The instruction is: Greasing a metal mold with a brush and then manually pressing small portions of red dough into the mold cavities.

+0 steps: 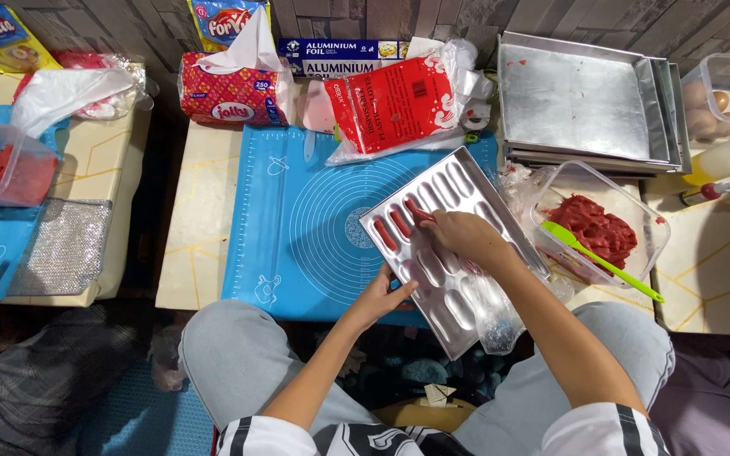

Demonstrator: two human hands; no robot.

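A metal baking tray (458, 253) with rows of long oval hollows lies tilted across the near right corner of a blue baking mat (297, 219) on the bench (200, 219). The right hand (462, 236) reaches over the tray's far end, its fingers (427, 221) closed narrowly around the tip of a clear piping bag (492, 308) that trails back along the tray toward the person's lap. Red batter (390, 226) fills three hollows at the tray's far left end; the fingers sit just at the third strip. The left hand (379, 295) rests at the tray's near left edge, fingers curled against the rim. Just right of the tray stands a clear plastic tub (635, 211) of red batter with a green spatula (601, 260) lying in it. Behind it, flat metal trays (580, 101) are stacked.
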